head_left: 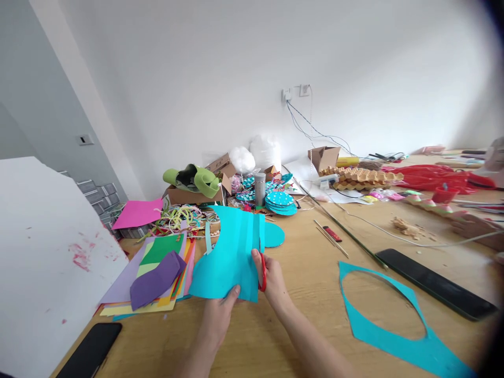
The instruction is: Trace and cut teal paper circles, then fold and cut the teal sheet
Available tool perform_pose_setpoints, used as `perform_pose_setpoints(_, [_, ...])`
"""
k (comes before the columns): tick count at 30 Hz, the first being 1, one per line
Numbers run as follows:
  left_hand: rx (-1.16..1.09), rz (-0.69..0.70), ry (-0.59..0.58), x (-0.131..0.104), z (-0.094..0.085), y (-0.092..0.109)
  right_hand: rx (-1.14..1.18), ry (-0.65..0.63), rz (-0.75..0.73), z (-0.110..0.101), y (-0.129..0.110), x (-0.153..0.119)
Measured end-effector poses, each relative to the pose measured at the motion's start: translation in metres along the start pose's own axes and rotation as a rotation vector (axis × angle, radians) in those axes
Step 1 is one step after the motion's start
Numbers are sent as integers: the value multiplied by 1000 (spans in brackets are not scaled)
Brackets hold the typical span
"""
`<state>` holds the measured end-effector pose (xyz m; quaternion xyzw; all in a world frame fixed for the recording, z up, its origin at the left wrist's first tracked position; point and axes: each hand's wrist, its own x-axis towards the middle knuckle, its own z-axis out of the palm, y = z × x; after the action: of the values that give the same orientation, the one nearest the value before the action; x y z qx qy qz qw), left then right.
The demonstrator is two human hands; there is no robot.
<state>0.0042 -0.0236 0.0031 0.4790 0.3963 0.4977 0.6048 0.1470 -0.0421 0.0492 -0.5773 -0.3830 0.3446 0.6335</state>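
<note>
A large blue paper sheet (232, 252) with a curved cut-away left side is held above the table. My left hand (220, 311) pinches its lower edge, thumb on top. My right hand (271, 275) is closed on red-handled scissors (263, 273) at the sheet's right side, where a narrow strip stands partly apart along the top right. The blades are mostly hidden by the paper. Behind the sheet, a blue oval (274, 234) lies on the table.
Coloured papers (157, 262) lie at left, near a phone (90, 349). At right are a blue paper offcut (388, 336), a black tray (433, 283), sticks (331, 239) and a red cutter (333, 234). Craft supplies line the wall; another person's hand (474, 230) rests far right.
</note>
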Motion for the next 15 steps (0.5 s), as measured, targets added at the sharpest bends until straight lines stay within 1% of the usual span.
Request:
perform_pose_setpoints(2, [3, -13, -40, 1, -1, -1, 6, -6, 3, 0, 1, 0])
perform_pose_setpoints(3, [4, -16, -40, 1, -1, -2, 5, -11, 2, 0, 1, 0])
perform_pose_setpoints(9, [73, 36, 8, 2, -3, -5, -65, 0, -10, -3, 2, 2])
perform_pose_setpoints(15, [133, 52, 24, 2, -3, -6, -100, 15, -12, -6, 4, 4])
